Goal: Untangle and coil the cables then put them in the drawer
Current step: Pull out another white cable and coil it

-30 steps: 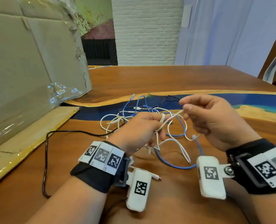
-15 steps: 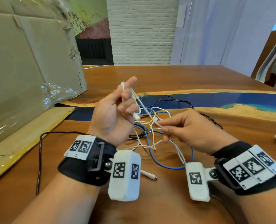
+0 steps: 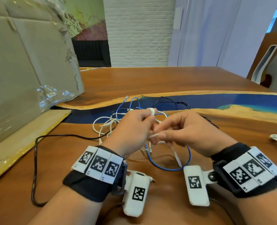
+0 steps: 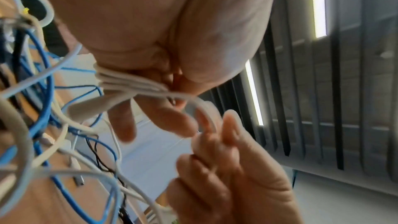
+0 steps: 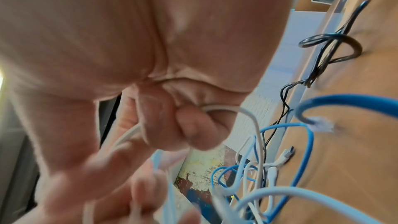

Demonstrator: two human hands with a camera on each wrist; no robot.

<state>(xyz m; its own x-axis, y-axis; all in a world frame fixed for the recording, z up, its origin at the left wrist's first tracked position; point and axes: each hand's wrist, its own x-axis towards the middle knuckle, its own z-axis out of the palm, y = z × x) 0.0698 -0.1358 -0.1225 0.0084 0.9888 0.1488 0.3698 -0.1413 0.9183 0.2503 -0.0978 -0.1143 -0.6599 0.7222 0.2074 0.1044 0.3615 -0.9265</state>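
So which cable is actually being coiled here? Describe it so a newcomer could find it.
On the wooden table, a tangle of cables lies beside the blue resin strip. Both hands meet above it. The white cable is the one wound in several turns round the left hand; the right hand pinches its free length.

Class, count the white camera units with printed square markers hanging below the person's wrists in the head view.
2: one camera unit below the left wrist, the other camera unit below the right wrist. None looks hidden.
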